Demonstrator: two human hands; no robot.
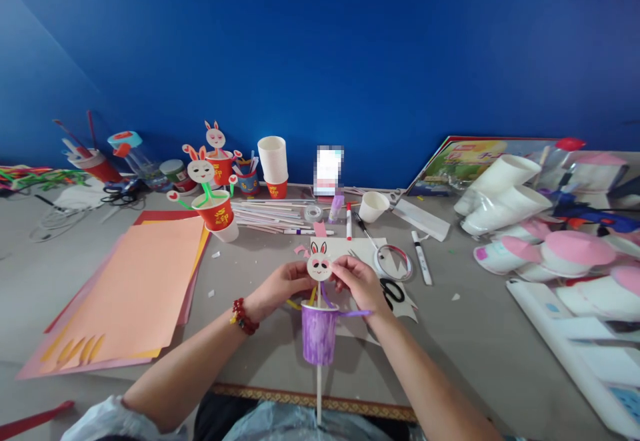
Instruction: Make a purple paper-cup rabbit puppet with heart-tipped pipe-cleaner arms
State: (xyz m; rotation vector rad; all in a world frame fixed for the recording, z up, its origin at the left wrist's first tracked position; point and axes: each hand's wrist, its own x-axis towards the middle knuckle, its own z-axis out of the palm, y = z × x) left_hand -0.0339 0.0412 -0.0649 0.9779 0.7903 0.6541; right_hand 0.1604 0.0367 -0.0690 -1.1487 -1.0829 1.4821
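A round paper rabbit head point(319, 267) with pink-lined ears and a drawn face sits at the top of a stick. My right hand point(356, 282) pinches its right edge between thumb and finger. From the other side, my left hand point(289, 282) closes on the head's left edge, its fingertips partly hidden behind it. Below hangs a purple-coloured paper cup point(319, 337), mouth up. The pale stick point(319, 394) runs down through the cup and out of its bottom toward my lap. A purple strip point(356, 313) sticks out at the cup's right rim, a yellow strip point(294, 305) at its left.
Finished rabbit cups point(214, 207) stand at the back left, beside stacked cups point(273, 161). Coloured paper sheets point(135, 281) lie left. Black-handled scissors point(392, 293), a tape roll point(393, 262) and a marker point(421, 258) lie right, before bagged cups point(505, 194) and a glowing phone point(329, 171).
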